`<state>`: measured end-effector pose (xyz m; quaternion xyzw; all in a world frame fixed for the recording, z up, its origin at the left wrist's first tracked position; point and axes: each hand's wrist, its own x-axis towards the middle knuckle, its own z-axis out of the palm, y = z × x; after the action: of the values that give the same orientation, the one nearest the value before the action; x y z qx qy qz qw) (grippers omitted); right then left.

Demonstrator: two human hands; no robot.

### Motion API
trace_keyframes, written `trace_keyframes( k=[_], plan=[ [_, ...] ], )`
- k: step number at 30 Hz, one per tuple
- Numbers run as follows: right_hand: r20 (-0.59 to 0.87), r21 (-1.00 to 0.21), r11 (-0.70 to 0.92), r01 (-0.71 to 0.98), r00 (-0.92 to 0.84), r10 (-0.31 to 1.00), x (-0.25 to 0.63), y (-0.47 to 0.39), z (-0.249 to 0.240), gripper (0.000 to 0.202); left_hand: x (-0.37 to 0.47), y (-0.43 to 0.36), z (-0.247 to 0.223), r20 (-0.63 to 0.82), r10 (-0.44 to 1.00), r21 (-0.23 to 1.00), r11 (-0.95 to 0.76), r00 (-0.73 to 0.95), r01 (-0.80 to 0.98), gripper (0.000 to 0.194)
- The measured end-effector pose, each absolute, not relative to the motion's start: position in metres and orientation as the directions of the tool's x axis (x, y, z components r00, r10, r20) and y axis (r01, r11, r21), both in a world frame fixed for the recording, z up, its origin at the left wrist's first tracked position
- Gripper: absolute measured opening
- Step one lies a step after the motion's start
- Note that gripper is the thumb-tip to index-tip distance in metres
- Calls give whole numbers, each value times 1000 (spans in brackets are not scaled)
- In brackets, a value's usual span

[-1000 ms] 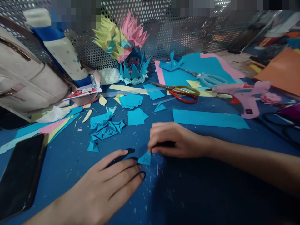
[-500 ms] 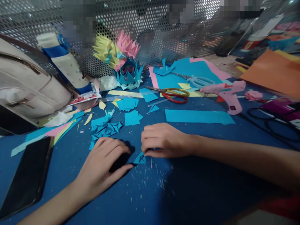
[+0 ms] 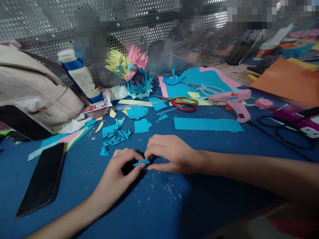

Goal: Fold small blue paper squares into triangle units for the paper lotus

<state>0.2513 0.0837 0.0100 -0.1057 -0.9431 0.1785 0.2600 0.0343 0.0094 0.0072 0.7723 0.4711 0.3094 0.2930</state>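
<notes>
Fingers of the left hand point(image 3: 114, 172) hold a small folded blue paper point(image 3: 141, 163) with the thumb on its near side, leaving only a narrow gap; fingers and thumb of the right hand point(image 3: 171, 154) close in on its right end. The paper sits between the two hands, its sharp tip pointing left and its long axis running left to right, the right end slightly farther away. Whether it touches the table point(image 3: 159, 212) I cannot tell. Knuckles of both hands arch upward; the left forearm slants in from the near left, the right one stretches almost level from the right. Just beyond the left hand lies a cluster of folded blue pieces point(image 3: 116, 135); a blue strip point(image 3: 208, 124) lies past the right hand, and a phone point(image 3: 42, 179) to the left.
</notes>
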Motion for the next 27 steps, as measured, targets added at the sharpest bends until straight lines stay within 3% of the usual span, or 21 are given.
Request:
trace_keyframes(
  k=[4, 10, 14, 20, 23, 27],
  plan=[
    [401, -460, 871, 173, -835, 377, 250, 80, 8, 27, 34, 8, 8, 174, 928, 776, -335, 331, 534, 14],
    [372, -403, 906, 132, -880, 294, 247, 75, 3, 27, 38, 7, 9, 131, 938, 822, -283, 321, 494, 19],
    [271, -610, 786, 102, -905, 328, 244, 80, 7, 22, 40, 9, 10, 100, 946, 854, -241, 309, 461, 21],
    [165, -904, 422, 75, -848, 504, 222, 103, 9, 28, 42, 23, 9, 95, 978, 920, -158, 188, 358, 22],
    [165, -954, 298, 5, -824, 542, 211, 113, 8, 34, 41, 31, 9, 99, 988, 944, -131, 120, 302, 25],
    [148, -948, 317, 2, -883, 446, 212, 118, 12, 31, 39, 33, 9, 83, 984, 954, -124, 156, 273, 32]
  ],
)
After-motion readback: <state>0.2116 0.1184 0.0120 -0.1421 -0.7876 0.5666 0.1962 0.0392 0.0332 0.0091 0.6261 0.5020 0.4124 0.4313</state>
